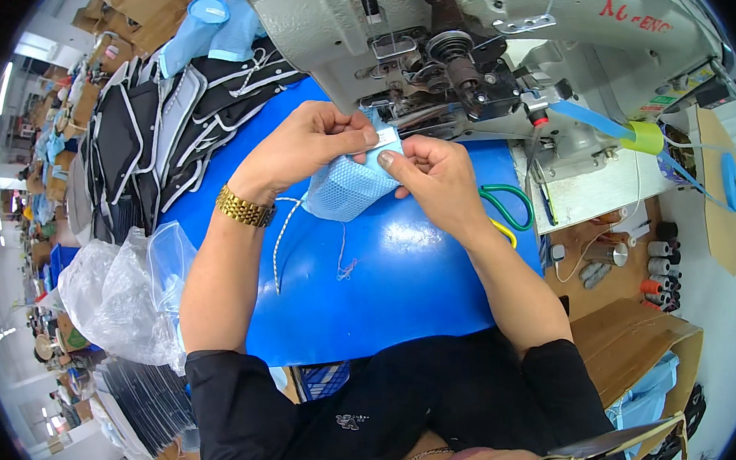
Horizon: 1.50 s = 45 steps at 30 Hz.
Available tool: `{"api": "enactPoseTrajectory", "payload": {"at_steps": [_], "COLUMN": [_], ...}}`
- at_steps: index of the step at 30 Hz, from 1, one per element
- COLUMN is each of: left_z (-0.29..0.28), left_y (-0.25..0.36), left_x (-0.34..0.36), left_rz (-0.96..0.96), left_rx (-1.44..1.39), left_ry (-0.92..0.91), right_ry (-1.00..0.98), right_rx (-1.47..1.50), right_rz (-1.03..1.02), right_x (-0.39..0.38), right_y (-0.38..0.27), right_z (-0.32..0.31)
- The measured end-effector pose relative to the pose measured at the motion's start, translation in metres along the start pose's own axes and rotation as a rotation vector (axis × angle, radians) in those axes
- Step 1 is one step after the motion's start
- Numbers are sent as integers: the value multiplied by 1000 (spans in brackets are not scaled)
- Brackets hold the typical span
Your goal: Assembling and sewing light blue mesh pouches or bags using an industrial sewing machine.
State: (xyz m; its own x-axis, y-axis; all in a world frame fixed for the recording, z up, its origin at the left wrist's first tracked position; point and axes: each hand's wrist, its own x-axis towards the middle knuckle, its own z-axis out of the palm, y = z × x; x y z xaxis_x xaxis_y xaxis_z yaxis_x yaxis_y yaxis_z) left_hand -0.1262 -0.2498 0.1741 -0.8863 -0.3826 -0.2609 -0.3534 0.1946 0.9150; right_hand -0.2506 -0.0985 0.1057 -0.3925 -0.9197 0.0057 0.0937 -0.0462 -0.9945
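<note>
A light blue mesh pouch is held just in front of the needle area of a large grey-white sewing machine. My left hand pinches its upper edge beside a small white label. From the other side, my right hand grips the same edge, its thumb just below the label. A black-and-white cord hangs to the left of the pouch. Loose threads lie below it on the blue work surface. My fingertips partly hide the pouch's upper edge.
Black panels with pale edging are piled at the left, with light blue pieces behind. Clear plastic bags sit at the left edge. Right of my hand lie green-handled scissors. Thread spools and a cardboard box stand at right.
</note>
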Motion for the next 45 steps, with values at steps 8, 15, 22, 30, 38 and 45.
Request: {"api": "enactPoseTrajectory", "payload": {"at_steps": [8,15,22,30,38,45], "left_z": [5,4,5,11,13,11], "left_y": [3,4,3,0,0,1], "left_x": [7,10,11,11,12,12], "left_rz": [4,-36,-66,-71,-63,-100], "left_rx": [-83,-83,-91,-127,-160,-100], "left_ry": [16,28,67,128,130,139], "right_ry": [43,4,-6,-16,-10,-9], "right_rx": [-5,29,-12,53,5,13], "right_rz": [32,24,32,36,60,23], "right_x": [0,-2,-3,-2,1,2], "right_y": [0,-5,-11,-8,-4,-4], "right_z": [2,3,3,2,-1,0]}}
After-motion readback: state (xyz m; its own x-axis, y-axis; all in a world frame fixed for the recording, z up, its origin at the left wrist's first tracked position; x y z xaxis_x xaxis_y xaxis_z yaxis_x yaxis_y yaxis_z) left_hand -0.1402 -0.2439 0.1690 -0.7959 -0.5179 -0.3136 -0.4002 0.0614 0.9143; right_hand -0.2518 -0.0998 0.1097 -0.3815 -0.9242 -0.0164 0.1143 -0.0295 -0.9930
